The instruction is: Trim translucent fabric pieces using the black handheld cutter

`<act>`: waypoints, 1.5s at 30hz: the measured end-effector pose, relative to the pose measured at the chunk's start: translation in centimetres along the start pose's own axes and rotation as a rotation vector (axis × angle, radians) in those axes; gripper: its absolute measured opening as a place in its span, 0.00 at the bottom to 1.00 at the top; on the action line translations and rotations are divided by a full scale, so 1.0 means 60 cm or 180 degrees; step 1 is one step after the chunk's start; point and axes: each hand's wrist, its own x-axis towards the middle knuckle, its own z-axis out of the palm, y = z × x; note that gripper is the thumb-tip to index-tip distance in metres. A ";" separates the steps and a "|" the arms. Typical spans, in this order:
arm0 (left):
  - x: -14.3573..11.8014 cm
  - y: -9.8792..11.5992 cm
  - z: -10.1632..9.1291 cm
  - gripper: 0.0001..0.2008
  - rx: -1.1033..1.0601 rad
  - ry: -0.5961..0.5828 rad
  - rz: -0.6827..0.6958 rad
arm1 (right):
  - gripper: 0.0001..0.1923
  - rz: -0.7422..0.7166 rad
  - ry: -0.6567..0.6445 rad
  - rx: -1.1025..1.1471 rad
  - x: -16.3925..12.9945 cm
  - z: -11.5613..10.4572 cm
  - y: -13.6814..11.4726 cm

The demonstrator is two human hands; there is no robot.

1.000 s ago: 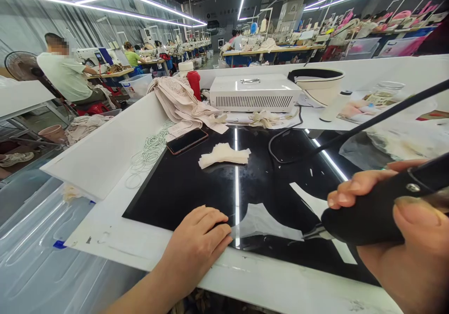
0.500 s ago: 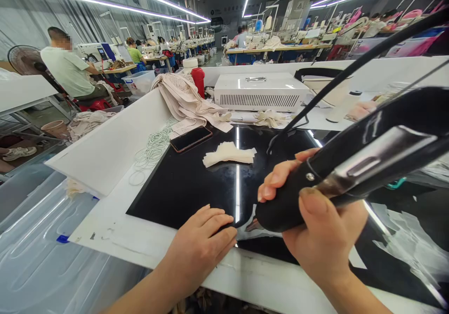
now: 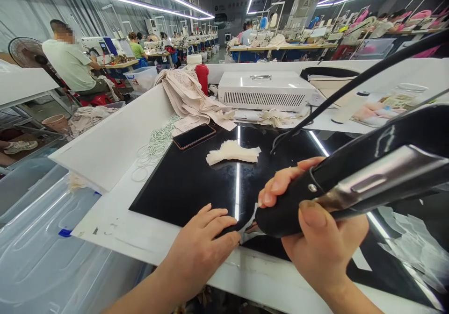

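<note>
The right hand (image 3: 322,244) has its fingers clamped around a black cutting tool (image 3: 351,183), whose long axis runs from upper right down to lower left, tip at a thin fabric piece (image 3: 249,220) on the bench (image 3: 182,188). The left hand (image 3: 199,248) lies flat, fingers together, fingertips pressing that piece just left of the tip.

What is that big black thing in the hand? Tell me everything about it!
The black tool is long and glossy, with a rounded matte nose low near the dark tabletop and a silver metal strip along its side. A black cable runs from it. The right hand grips it, thumb on top; it lies tilted, nose down.
</note>
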 end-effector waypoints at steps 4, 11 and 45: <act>-0.010 0.005 -0.004 0.10 0.0144 0.0060 0.0044 | 0.19 -0.0036 0.0013 0.0031 0.001 0.001 0.002; -0.013 0.013 -0.002 0.09 0.0255 0.0179 0.0034 | 0.20 0.0057 0.0108 0.0087 0.001 0.003 0.002; 0.003 0.011 -0.014 0.12 0.0109 0.0193 -0.0162 | 0.20 0.0182 0.0048 0.0408 0.003 0.014 -0.012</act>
